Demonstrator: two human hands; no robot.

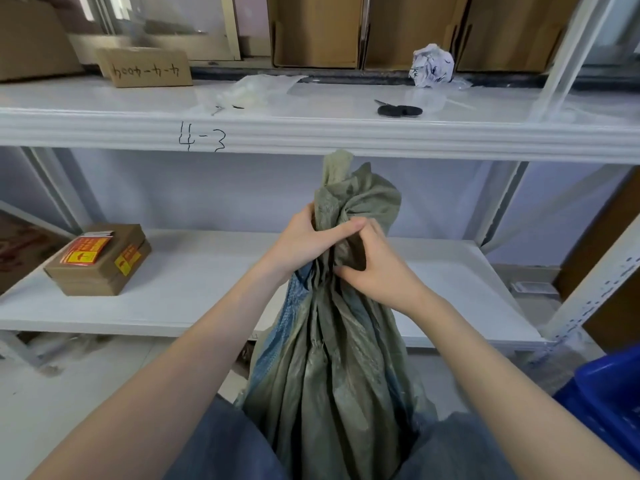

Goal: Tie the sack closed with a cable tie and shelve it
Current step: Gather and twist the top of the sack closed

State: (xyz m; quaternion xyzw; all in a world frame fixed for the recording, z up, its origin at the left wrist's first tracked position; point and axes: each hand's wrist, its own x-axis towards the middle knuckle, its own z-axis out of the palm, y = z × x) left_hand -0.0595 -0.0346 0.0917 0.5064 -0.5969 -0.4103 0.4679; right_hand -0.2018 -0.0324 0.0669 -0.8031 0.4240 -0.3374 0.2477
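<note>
One shelf edge [311, 136] marked "4-3"

Matt woven sack [332, 358], glossy white shelf [311, 133], perhaps painted metal.

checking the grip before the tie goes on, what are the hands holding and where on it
Both the left hand and the right hand grip the green woven sack at its gathered neck, just below the bunched top. No cable tie is visible.
</note>
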